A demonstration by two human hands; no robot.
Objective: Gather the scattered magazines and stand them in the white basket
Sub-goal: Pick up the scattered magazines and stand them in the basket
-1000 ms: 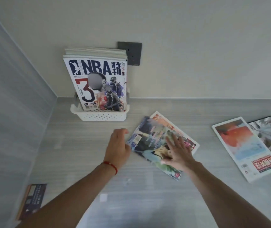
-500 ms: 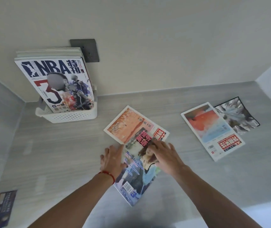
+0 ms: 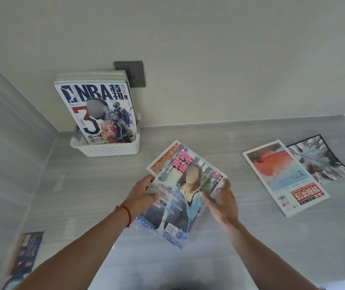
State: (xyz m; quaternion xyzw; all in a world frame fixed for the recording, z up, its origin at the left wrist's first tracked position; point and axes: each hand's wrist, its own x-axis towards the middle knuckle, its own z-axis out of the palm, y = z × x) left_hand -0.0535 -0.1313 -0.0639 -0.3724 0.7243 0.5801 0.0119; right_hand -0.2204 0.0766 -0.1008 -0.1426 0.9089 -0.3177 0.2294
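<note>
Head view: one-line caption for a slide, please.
Both hands, left and right, grip two stacked magazines above the grey counter, near the white basket.

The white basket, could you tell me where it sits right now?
In the head view the white basket stands at the upper left against the wall, below a dark wall plate, holding the upright NBA magazine.

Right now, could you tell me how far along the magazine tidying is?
Several magazines already stand in the white basket, NBA issue in front. Left hand and right hand hold two stacked magazines. Left: red-and-blue magazine, dark one beside it, and one at the lower left.
</note>
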